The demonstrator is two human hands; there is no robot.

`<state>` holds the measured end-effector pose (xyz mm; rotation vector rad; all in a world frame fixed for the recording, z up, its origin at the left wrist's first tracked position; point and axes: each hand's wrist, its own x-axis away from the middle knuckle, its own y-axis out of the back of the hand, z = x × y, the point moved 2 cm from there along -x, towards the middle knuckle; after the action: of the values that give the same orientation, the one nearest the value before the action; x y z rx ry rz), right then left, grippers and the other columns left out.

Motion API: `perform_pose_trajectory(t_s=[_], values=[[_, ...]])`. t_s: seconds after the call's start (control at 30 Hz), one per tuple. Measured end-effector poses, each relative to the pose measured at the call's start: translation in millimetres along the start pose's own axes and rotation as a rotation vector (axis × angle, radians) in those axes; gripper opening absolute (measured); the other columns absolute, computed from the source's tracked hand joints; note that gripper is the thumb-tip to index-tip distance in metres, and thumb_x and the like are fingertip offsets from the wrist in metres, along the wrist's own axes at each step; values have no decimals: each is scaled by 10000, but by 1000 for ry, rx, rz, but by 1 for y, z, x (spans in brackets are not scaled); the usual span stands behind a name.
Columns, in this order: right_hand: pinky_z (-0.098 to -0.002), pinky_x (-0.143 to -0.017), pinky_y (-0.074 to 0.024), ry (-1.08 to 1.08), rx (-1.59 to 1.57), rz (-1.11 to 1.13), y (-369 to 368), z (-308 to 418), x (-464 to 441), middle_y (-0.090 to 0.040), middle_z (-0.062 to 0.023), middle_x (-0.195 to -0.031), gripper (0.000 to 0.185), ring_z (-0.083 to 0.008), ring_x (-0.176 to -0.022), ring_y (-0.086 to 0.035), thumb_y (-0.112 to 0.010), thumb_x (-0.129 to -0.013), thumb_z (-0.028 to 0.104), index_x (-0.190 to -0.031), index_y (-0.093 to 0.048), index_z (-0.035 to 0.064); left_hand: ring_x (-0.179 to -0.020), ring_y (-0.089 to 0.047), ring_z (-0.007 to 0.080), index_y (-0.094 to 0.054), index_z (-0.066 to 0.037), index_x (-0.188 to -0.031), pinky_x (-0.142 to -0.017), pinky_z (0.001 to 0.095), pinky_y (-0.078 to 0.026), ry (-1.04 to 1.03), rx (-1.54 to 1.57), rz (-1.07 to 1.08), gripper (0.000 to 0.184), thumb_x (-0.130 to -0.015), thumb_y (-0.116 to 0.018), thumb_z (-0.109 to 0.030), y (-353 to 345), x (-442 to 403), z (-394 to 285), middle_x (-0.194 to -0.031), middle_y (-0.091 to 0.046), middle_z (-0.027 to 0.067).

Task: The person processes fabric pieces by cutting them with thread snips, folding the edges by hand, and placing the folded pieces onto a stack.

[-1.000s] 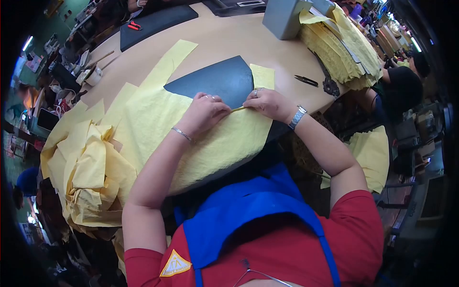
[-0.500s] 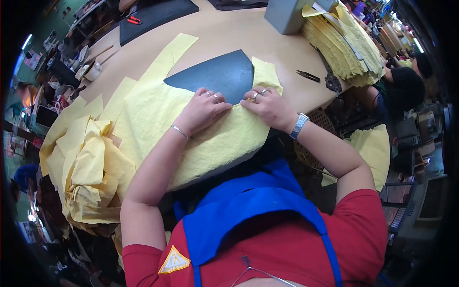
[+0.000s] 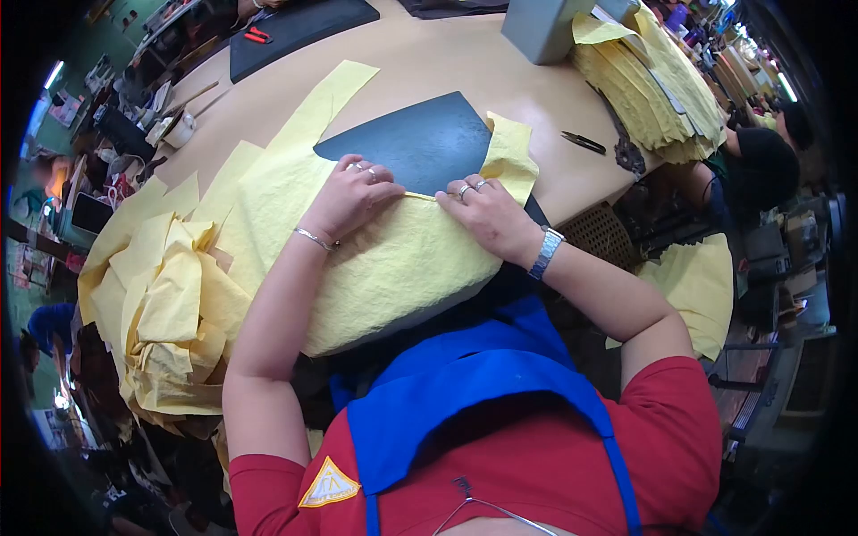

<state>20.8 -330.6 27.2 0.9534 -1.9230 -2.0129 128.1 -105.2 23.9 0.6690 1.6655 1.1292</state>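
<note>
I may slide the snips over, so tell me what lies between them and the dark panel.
Beside the panel, yellow cloth; then bare table to the snips, in the head view.

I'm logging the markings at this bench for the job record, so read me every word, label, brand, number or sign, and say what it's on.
No text reads clearly.
Triangular patch on the red shirt: small lettering, too blurred to read.
Wristwatch: too small to read.
Yellow material at the fingers: no printing visible.
</note>
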Motion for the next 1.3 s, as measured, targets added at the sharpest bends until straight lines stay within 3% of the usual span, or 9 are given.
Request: perform_pose_trajectory(t_s=[0.43, 0.53, 0.63, 0.83, 0.93, 1.03, 1.07, 1.2, 1.3], values=[[-382, -701, -517, -54, 39, 47, -2, 9, -21, -596, -132, -1099, 493, -265, -951, -602, -509, -885, 104, -1374, -522, 169, -932, -662, 142, -747, -258, -986, -1017, 438, -428, 78, -102, -49, 127, -883, -674, -240, 0, 13, 13, -970, -689, -47], [-392, -697, -520, -91, 31, 246, 6, 13, -34, -595, -139, -1096, 541, -287, -971, -603, -509, -888, 110, -1418, -488, 217, -947, -659, 145, -751, -267, -984, -1027, 441, -423, 91, -127, -46, 131, -878, -675, -245, 0, 14, 12, -976, -690, -49], [-403, -791, -506, -150, 23, 333, 7, 19, -46, -576, -128, -1021, 585, -301, -927, -593, -475, -894, 84, -1458, -464, 241, -962, -656, 153, -754, -274, -980, -1037, 449, -419, 124, -128, -48, 131, -875, -679, -249, -1, 15, 14, -977, -690, -46], [-438, -782, -501, -75, -27, 272, 27, -10, -18, -598, -138, -1102, 338, -295, -1002, -601, -488, -915, 111, -1224, -609, 175, -1036, -631, 173, -730, -264, -1004, -1057, 484, -401, 171, -65, -35, 181, -892, -623, -170, -2, 15, 14, -1048, -671, -41], [-442, -775, -501, -66, -27, 6, 39, -13, 8, -615, -130, -1066, 182, -295, -971, -613, -555, -912, 132, -1078, -631, 126, -1100, -602, 226, -683, -197, -1058, -1053, 491, -400, 266, 39, -139, 167, -898, -637, -180, 6, 16, 14, -1141, -641, 26], [-438, -779, -501, -337, -335, 52, 34, -3, 32, -623, -123, -1039, 175, -307, -937, -623, -655, -873, 155, -1036, -628, 97, -1155, -563, 291, -627, -119, -1085, -1043, 477, -405, 399, 184, -182, 225, -884, -663, -213, 16, 32, 22, -1215, -599, 100], [-429, -773, -508, -381, -411, 6, 33, -1, 34, -650, -130, -971, 222, -331, -885, -640, -719, -839, 180, -994, -610, 63, -1171, -549, 314, -608, -95, -1089, -1039, 470, -407, 438, 231, -165, 259, -877, -673, -228, 21, 42, 27, -1235, -585, 124], [-371, -702, -519, -470, -645, 68, 26, -21, 28, -652, -129, -789, 171, -257, -757, -654, -708, -832, 128, -923, -610, 21, -1188, -526, 373, -619, -71, -1067, -1028, 454, -414, 418, 137, 24, 331, -863, -695, -320, 44, 79, 15, -1233, -588, 162], [-380, -733, -522, -396, -490, 209, 16, -75, 5, -666, -143, -844, 113, -289, -805, -657, -657, -806, 54, -915, -631, 48, -1212, -524, 363, -652, -97, -1137, -1027, 436, -420, 469, 130, 168, 451, -830, -728, -417, 53, 82, -13, -1249, -596, 169]])
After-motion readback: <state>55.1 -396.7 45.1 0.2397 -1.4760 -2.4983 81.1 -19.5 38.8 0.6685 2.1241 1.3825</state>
